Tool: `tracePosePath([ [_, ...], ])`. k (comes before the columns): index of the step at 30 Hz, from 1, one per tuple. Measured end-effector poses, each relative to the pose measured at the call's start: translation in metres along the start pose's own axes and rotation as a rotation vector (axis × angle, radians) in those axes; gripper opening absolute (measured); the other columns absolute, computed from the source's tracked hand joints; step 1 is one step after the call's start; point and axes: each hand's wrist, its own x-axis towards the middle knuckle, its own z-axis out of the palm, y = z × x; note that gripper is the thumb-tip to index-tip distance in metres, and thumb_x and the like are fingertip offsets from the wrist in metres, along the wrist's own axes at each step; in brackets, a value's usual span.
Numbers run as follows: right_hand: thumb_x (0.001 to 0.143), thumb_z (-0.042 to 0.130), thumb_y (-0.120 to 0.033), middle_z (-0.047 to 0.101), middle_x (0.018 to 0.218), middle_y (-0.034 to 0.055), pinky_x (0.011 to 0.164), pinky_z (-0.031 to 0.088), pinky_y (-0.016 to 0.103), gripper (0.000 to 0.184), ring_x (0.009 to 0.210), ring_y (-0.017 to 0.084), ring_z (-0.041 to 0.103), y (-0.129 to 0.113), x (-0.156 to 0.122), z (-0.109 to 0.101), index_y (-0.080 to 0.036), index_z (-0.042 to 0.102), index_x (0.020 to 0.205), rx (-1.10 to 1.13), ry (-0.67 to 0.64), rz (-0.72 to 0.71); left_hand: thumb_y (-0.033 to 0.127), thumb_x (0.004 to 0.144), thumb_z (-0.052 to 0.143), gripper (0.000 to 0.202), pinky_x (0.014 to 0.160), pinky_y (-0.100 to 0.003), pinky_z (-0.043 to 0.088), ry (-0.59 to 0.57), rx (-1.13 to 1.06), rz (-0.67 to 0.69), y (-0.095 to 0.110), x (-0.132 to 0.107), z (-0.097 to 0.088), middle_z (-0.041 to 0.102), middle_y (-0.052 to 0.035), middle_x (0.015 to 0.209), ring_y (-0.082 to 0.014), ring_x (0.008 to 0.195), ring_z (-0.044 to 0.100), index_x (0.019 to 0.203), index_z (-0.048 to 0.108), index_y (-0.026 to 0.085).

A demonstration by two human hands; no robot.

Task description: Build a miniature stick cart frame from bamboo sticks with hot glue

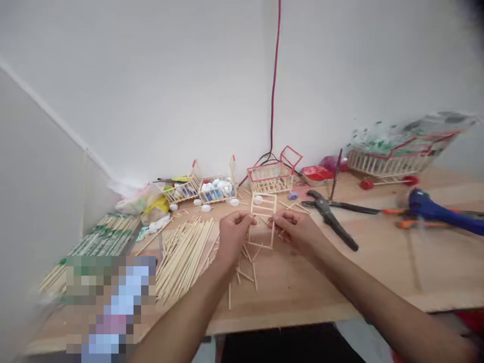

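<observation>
Item, left hand (234, 232): fingers nearly closed, thumb and fingertips pinching one long side of the small stick frame. Item, right hand (297, 227): drawn in to a light pinch on the frame's opposite side; its lower fingers are curled, and I cannot make out all their tips.

Item, stick frame (263, 215): one, rectangular, ladder-like, crossbars crowded toward the far end; held between the two hands, above the tabletop (321, 297).

Item, loose sticks (189, 252): a fanned heap, left of the left hand. Item, short pieces (245, 275): scattered nearer me than the frame, between the hands. Item, red-trimmed basket (272, 176): beyond both hands. Item, black tool (333, 222): right of the right hand, just beyond it. Item, blue tool (434, 212): farther right, blurred.

Risks, as I judge from my remote seat: uneven pressure from the two pinches could rack the frame out of square or spring a joint, the sticks being thin. A slackened grip could drop it among the short pieces. A rightward sweep of the right hand could knock the black tool.
</observation>
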Motion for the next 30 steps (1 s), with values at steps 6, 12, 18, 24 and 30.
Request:
tracePosePath([
  [6,0.078,0.065,-0.052,0.054,0.06,-0.0009,0.042,0.023,0.02,0.038,0.045,0.005,0.037,0.0,0.005,0.001,-0.015,0.066,0.076,-0.007,0.006,0.008,0.032,0.069,0.066,0.019,0.05,-0.022,0.027,0.003,-0.014,-0.007,0.0,-0.001,0.001,0.057,0.002,0.055,-0.0076,0.048,0.037,0.062,0.067,0.014],
  [12,0.078,0.065,-0.051,0.056,0.061,-0.0003,0.042,0.022,0.021,0.035,0.045,0.006,0.037,-0.004,0.001,0.001,-0.015,0.069,0.076,-0.028,0.03,0.042,0.033,0.068,0.068,0.019,0.051,-0.022,0.028,-0.019,-0.024,-0.025,0.006,-0.004,-0.001,0.057,0.0018,0.055,-0.0076,0.048,0.036,0.063,0.068,0.015],
  [18,0.074,0.069,-0.05,0.059,0.062,0.0018,0.044,0.027,0.021,0.035,0.049,0.008,0.042,-0.005,0.003,-0.001,-0.015,0.068,0.073,0.051,0.045,0.034,0.036,0.068,0.07,0.022,0.053,-0.022,0.03,-0.085,-0.01,-0.061,0.018,-0.008,-0.004,0.055,0.0014,0.054,-0.0086,0.052,0.038,0.064,0.071,0.015],
  [24,0.071,0.072,-0.049,0.063,0.066,0.0032,0.043,0.026,0.02,0.034,0.048,0.006,0.041,-0.007,0.004,-0.002,-0.015,0.068,0.073,0.111,0.057,0.063,0.038,0.064,0.073,0.024,0.052,-0.022,0.03,-0.094,-0.078,-0.144,0.012,-0.005,-0.005,0.067,-0.0031,0.069,-0.0081,0.054,0.042,0.068,0.072,0.014],
  [30,0.072,0.072,-0.05,0.058,0.06,0.0005,0.043,0.024,0.02,0.034,0.047,0.006,0.039,-0.004,0.004,-0.002,-0.016,0.068,0.072,0.12,0.029,0.052,0.035,0.062,0.075,0.022,0.048,-0.021,0.025,-0.092,-0.111,-0.164,0.01,-0.003,-0.005,0.067,-0.0015,0.071,-0.0058,0.049,0.039,0.071,0.07,0.015],
])
